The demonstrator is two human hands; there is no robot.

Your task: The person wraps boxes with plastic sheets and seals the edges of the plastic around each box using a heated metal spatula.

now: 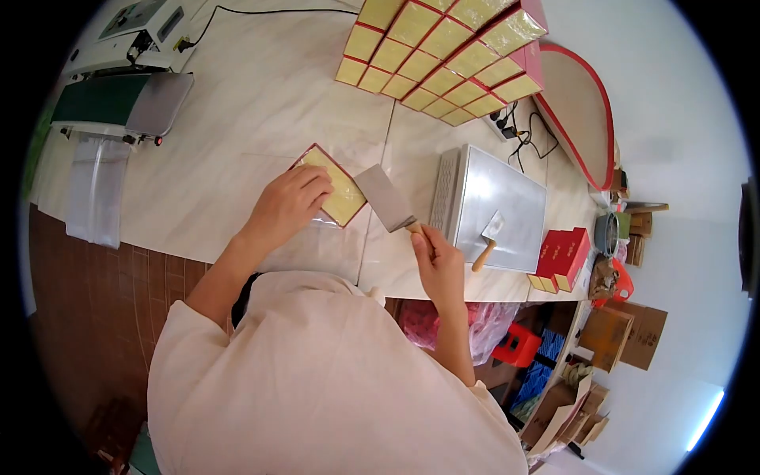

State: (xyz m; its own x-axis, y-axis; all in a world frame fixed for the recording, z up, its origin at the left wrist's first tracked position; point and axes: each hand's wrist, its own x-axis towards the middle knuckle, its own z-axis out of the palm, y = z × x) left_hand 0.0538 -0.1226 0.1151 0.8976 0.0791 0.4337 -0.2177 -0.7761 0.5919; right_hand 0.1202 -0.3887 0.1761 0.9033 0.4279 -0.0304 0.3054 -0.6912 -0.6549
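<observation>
While the left hand (291, 199) rests with bent fingers on a film-wrapped yellow box (347, 199) with red edges, lying on the desk (253, 87), the right hand (439, 261) is closed around the wooden handle of a scraper (385, 195), its flat blade at the box's edge; whether the left hand grips or only presses, I cannot tell. Near the right hand sits a metal-topped unit (514, 198) bearing a second scraper (484, 255), with red boxes (571, 253) beside it; farther out stand stacked yellow boxes (419, 59) and a white machine (103, 51)
</observation>
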